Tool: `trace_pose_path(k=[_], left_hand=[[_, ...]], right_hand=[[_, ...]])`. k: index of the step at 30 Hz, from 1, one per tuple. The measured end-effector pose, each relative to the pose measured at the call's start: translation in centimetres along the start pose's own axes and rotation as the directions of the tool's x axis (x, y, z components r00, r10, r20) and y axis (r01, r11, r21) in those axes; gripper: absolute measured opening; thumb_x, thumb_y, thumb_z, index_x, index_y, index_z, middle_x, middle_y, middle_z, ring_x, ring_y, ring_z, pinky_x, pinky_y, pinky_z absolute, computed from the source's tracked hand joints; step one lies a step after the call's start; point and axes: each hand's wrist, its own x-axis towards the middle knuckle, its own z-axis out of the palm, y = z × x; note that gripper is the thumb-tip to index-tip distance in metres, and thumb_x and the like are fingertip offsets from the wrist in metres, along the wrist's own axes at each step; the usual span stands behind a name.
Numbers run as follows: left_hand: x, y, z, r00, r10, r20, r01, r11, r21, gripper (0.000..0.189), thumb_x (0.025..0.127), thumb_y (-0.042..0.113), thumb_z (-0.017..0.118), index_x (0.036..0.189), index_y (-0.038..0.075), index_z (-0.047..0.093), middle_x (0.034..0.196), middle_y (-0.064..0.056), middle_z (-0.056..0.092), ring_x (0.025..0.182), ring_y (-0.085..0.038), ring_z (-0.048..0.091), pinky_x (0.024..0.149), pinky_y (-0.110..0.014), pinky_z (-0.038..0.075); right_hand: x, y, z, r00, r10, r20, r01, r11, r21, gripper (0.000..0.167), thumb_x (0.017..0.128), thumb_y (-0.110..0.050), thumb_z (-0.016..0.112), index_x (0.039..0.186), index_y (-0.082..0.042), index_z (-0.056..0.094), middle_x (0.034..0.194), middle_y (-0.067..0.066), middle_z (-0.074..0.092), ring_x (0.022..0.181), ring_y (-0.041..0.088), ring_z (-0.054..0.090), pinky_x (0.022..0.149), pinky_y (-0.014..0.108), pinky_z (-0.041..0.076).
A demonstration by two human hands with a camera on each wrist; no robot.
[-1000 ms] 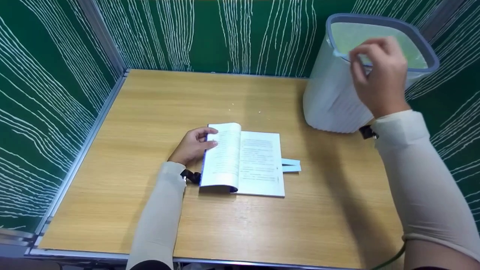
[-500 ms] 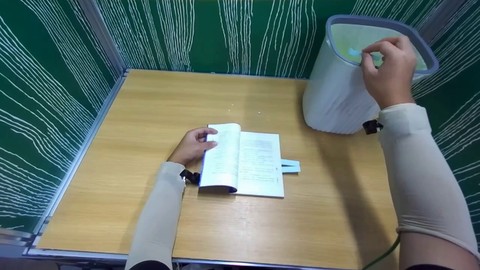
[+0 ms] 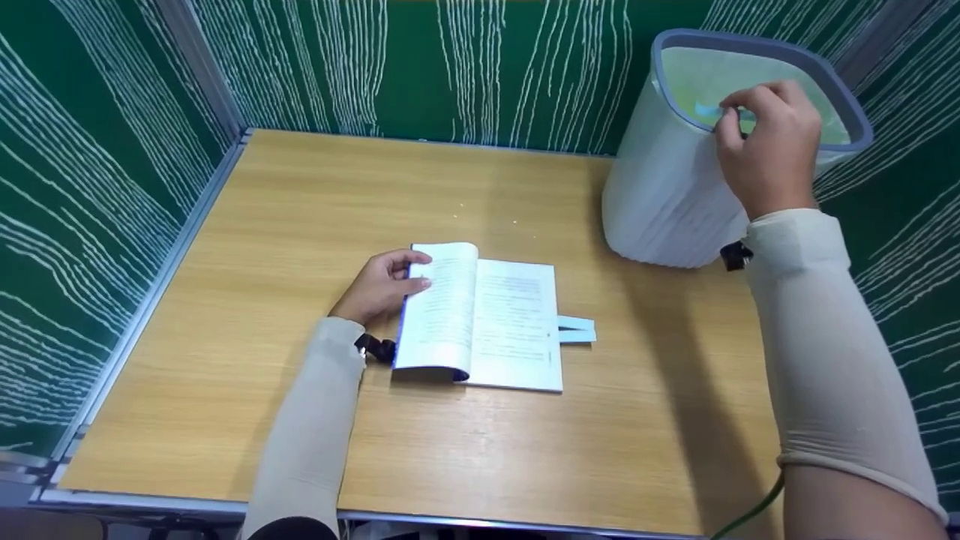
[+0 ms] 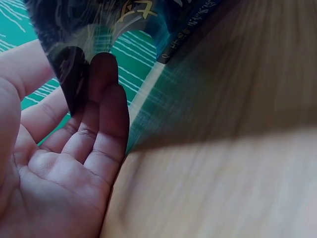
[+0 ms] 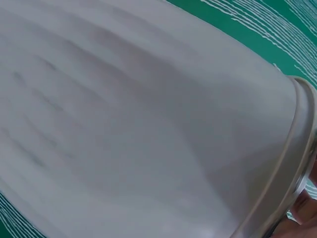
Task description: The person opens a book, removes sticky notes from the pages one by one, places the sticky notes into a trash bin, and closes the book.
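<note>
An open book [image 3: 514, 322] lies on the table with its left pages curling up. My left hand [image 3: 379, 283] holds those pages and the cover at the left edge, thumb on top and fingers beneath. The left wrist view shows the dark cover [image 4: 64, 34] against the fingers. Sticking out from the book's right edge is a light blue forked strip [image 3: 577, 330]. Over the near rim of a bin [image 3: 667, 187], my right hand [image 3: 772, 146] pinches a light blue piece [image 3: 706, 110], partly hidden behind the fingers. In the right wrist view the bin's wall [image 5: 124, 124] hides most of the hand.
The bin, pale with a grey-blue rim [image 3: 757, 37], stands at the back right corner of the table [image 3: 300, 195]. Several tiny white bits lie on the wood behind the book. Green walls with white lines enclose the back and sides. A green cable [image 3: 750, 514] hangs by the right arm.
My right hand has moved slightly right over the bin, and the light blue piece at its fingertips has come into sight inside the opening. The left hand keeps its hold on the book.
</note>
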Motion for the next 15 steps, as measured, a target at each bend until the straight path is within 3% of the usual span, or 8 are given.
trace_pose_path(k=[5,10,15], left_hand=[[0.23,0.08,0.29,1.000,0.017,0.014,-0.017,1.000,-0.011,0.037,0.089,0.011,0.082,0.124,0.011,0.070,0.121,-0.013,0.068,0.102,-0.023,0.067,0.082,-0.027,0.059],[-0.06,-0.23,0.37,1.000,-0.015,0.013,0.015,1.000,-0.001,0.038,0.089,0.012,0.082,0.125,0.012,0.070,0.120,-0.012,0.067,0.101,-0.022,0.066,0.081,-0.027,0.059],[-0.27,-0.19,0.25,1.000,-0.008,-0.005,0.008,1.000,0.009,0.036,0.089,0.013,0.082,0.124,0.013,0.070,0.121,-0.012,0.067,0.102,-0.024,0.065,0.081,-0.028,0.059]], right_hand=[[-0.18,0.36,-0.46,0.999,0.027,0.030,-0.027,0.999,-0.019,0.044,0.106,-0.036,0.045,0.129,-0.011,0.072,0.138,0.007,0.060,0.130,0.024,0.050,0.109,0.037,0.046],[-0.19,0.45,-0.25,0.996,0.052,0.071,-0.050,0.998,-0.028,0.044,0.106,-0.037,0.046,0.132,-0.013,0.071,0.140,0.007,0.060,0.131,0.025,0.050,0.111,0.037,0.047],[-0.21,0.19,-0.11,1.000,0.015,0.013,-0.015,1.000,-0.004,0.041,0.106,-0.038,0.050,0.129,-0.012,0.073,0.137,0.005,0.061,0.130,0.021,0.051,0.111,0.031,0.044]])
